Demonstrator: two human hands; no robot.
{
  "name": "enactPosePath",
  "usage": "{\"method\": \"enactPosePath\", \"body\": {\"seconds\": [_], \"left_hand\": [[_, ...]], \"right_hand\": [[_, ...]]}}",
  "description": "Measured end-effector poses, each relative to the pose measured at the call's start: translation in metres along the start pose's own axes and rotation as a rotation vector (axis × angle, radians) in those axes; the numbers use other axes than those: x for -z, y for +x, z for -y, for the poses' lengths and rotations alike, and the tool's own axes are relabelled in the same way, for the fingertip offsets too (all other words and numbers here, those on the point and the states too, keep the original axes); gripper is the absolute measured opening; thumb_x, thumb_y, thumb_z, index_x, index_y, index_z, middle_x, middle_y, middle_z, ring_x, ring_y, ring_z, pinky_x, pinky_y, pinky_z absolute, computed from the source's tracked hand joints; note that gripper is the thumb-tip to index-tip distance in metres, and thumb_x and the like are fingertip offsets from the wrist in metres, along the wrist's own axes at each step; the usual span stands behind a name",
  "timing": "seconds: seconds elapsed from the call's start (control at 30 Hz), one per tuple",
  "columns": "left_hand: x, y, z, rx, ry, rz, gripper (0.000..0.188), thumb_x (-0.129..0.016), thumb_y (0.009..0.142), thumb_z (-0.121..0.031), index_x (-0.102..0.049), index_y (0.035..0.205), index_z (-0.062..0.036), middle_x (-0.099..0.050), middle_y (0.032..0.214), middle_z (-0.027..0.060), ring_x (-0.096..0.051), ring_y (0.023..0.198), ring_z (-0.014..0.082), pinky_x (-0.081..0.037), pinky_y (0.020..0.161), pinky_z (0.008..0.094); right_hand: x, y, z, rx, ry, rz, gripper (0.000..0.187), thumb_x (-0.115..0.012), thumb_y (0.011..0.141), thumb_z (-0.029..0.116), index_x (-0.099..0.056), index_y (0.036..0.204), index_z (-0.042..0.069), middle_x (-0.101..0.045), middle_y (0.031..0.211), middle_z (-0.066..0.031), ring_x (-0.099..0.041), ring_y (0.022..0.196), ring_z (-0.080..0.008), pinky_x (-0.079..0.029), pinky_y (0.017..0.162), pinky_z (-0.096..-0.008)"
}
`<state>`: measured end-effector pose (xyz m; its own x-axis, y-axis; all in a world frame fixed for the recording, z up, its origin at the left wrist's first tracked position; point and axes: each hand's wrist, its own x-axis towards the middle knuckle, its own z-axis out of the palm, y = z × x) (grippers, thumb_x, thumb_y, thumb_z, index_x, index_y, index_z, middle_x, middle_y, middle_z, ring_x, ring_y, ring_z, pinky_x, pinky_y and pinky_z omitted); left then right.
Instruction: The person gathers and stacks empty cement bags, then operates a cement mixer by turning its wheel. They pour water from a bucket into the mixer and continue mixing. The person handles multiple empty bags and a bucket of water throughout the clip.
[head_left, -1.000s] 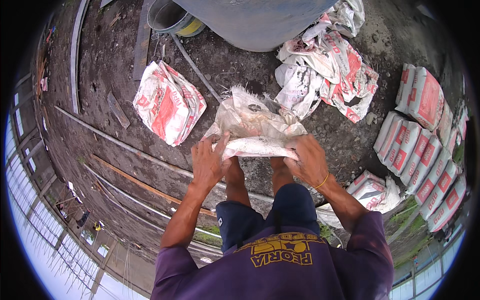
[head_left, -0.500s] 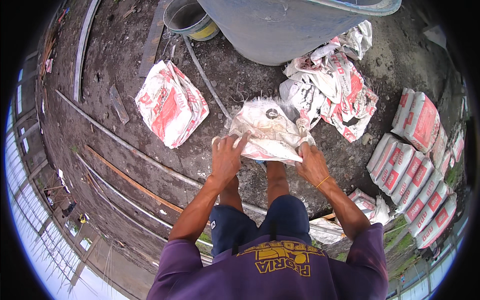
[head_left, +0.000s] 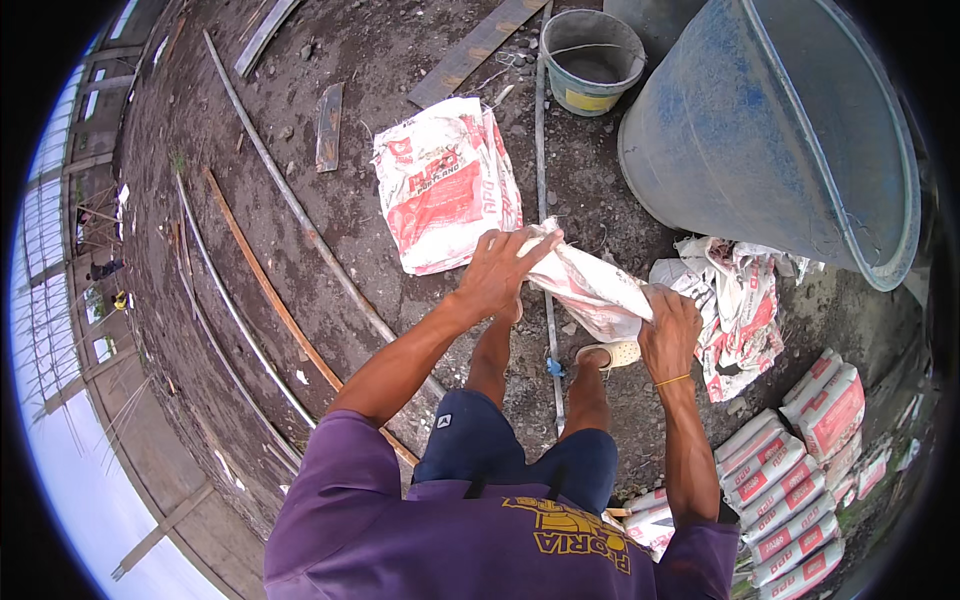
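Observation:
Between my two hands an empty cement sack (head_left: 592,285), white with red print, is stretched and partly folded. My left hand (head_left: 497,268) grips its left end, fingers closed over the edge. At the other end, my right hand (head_left: 671,322) is closed round the sack's right side. Just beyond my left hand lies a stack of flattened white and red sacks (head_left: 440,190) on the dirt. To the right of my right hand sits a crumpled heap of more empty sacks (head_left: 738,315).
A big blue-grey tub (head_left: 710,130) stands at the far right, with a small bucket (head_left: 590,95) beside it. Full cement bags (head_left: 785,500) are piled at the lower right. Metal pipes (head_left: 290,200), a wooden strip (head_left: 262,280) and planks (head_left: 470,55) lie on the dirt.
My view has swung toward the right. The held sack has gone from spread out to a narrower fold, and it now hangs closer to the flattened stack, both hands still on it.

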<state>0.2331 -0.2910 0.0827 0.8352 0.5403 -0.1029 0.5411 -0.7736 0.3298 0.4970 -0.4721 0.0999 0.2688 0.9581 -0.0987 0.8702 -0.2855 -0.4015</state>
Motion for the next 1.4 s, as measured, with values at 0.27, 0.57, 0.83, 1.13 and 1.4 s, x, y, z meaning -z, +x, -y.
{"method": "enactPosePath", "body": {"seconds": [0.27,0.57,0.83,1.13,1.4], "left_hand": [[0.14,-0.014,0.233,0.261,0.083,-0.469,0.098,-0.069,0.072,0.002,-0.033,0.162,-0.0147,-0.057,0.131,0.0146,-0.055,0.118,0.0348,-0.039,0.108,0.0496],[0.022,-0.111,0.38,0.54,0.136,-0.274,0.079,-0.07,0.083,-0.005,-0.044,0.155,-0.0259,-0.047,0.145,0.0112,-0.041,0.142,0.0335,-0.028,0.122,0.0566],[-0.269,-0.207,0.384,0.571,0.122,0.442,0.08,-0.06,0.093,-0.009,-0.027,0.163,-0.0305,-0.023,0.169,0.0124,-0.019,0.158,0.0319,-0.012,0.123,0.0676],[-0.305,-0.173,0.328,0.776,0.144,0.846,0.097,-0.067,0.08,-0.048,-0.03,0.163,-0.0151,-0.021,0.169,0.021,-0.008,0.159,0.0386,0.002,0.12,0.0721],[-0.196,-0.044,0.269,0.625,0.217,0.92,0.091,-0.067,0.082,-0.052,-0.037,0.161,-0.0174,-0.029,0.167,0.0205,-0.023,0.155,0.0378,-0.006,0.123,0.0683]], "right_hand": [[-0.01,0.228,0.199,0.279,-0.04,-0.149,0.066,-0.061,0.079,-0.006,-0.063,0.138,0.022,-0.063,0.136,-0.0031,-0.056,0.12,-0.0287,-0.037,0.108,-0.0472],[-0.224,0.316,0.264,0.468,-0.086,0.061,0.082,-0.064,0.08,-0.005,-0.051,0.15,0.037,-0.047,0.152,-0.0063,-0.042,0.141,-0.0302,-0.024,0.115,-0.067],[-0.484,0.211,0.18,0.217,-0.3,0.768,0.088,-0.06,0.089,0.003,-0.028,0.162,0.039,-0.019,0.171,-0.0109,-0.018,0.156,-0.0371,-0.017,0.12,-0.0704],[-0.467,0.172,0.126,0.102,-0.089,0.978,0.104,-0.072,0.077,0.024,-0.018,0.166,0.029,-0.011,0.173,-0.0123,-0.009,0.159,-0.0375,-0.006,0.123,-0.0685],[-0.357,0.029,-0.001,-0.638,0.427,0.649,0.096,-0.071,0.087,0.041,-0.019,0.164,0.017,-0.026,0.164,-0.0269,-0.027,0.15,-0.0457,-0.026,0.124,-0.0496]]}}
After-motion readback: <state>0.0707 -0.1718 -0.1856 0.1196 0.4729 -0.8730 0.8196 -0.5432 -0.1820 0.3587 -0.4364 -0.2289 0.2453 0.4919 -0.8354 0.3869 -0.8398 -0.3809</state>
